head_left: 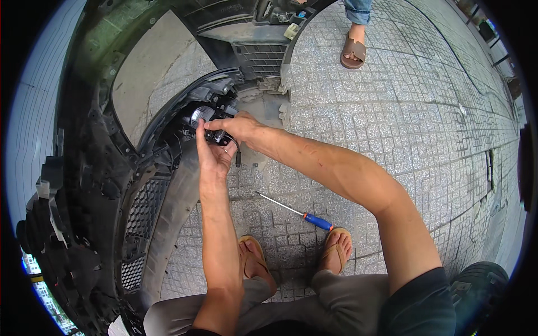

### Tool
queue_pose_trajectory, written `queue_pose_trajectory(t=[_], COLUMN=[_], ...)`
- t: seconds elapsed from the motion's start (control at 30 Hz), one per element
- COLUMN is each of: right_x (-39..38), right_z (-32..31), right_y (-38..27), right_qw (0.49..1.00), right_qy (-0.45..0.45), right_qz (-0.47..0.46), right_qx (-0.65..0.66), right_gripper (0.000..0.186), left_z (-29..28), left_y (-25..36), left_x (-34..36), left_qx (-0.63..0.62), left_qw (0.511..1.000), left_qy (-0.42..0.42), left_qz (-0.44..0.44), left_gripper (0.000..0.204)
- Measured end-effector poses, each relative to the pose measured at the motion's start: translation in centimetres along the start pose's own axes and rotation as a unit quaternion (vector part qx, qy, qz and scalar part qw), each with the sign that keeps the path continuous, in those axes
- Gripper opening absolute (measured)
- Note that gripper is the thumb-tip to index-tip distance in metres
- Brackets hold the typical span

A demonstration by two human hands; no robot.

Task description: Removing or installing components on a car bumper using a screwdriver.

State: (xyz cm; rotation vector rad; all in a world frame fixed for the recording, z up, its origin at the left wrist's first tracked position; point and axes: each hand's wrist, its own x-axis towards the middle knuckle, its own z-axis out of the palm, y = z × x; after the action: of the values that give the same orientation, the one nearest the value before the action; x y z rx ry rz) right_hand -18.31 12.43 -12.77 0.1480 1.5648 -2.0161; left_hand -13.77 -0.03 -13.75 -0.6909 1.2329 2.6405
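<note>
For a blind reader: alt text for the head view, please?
A person's left hand and right hand meet at a round-lensed lamp by a dark car bumper; a blue-handled screwdriver lies on paving near their sandalled feet.

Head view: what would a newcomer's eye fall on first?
Left of centre, the left hand and right hand meet at a silvery lamp-like unit on a dark bumper. Below centre, a blue-handled screwdriver lies on the paving. Another person's sandalled foot stands near the top.

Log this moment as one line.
left hand: at clear-lensed lamp | right hand: at same lamp | lamp fit in black bumper: cannot tell | blue-handled screwdriver: on paving, unheld
</note>
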Motion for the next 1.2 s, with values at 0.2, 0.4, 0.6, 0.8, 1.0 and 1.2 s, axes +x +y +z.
queue_pose_trajectory(t=[0.2, 0.4, 0.6, 0.8, 1.0, 1.2], right_x=[0.6, -0.3, -2.9, -13.7, -22.0, -22.5], right_z=[-0.2, -0.8, -1.5, -10.6, -12.3, -13.4], right_y=[-0.4, -1.2, 1.3, 10.7, 18.2, 19.9], right_qw=[0.993, 0.993, 0.885, 0.855, 0.668, 0.721], right_qy=[0.034, -0.009, 0.214, 0.042, -0.14, -0.132], right_qz=[0.03, 0.002, -0.216, -0.096, -0.009, 0.042], right_qx=[-0.109, -0.117, -0.352, -0.508, -0.731, -0.679], right_gripper=[0.051, 0.067, 0.075, 0.07, 0.07, 0.042], left_z=[0.9, 1.0, 1.2, 1.9, 2.0, 1.4], left_y=[-0.2, -0.6, -1.6, -2.3, -2.0, -2.0], left_x=[-0.4, 0.0, 1.0, 1.2, 1.2, 1.3], left_qx=[-0.057, -0.091, -0.129, -0.158, -0.169, -0.172], left_qw=[0.998, 0.996, 0.988, 0.984, 0.982, 0.982], left_qy=[-0.004, 0.013, 0.036, 0.023, 0.029, 0.032], left_qz=[0.005, 0.015, 0.072, 0.08, 0.074, 0.068], left_gripper=[0.054, 0.048, 0.05, 0.061, 0.061, 0.059])
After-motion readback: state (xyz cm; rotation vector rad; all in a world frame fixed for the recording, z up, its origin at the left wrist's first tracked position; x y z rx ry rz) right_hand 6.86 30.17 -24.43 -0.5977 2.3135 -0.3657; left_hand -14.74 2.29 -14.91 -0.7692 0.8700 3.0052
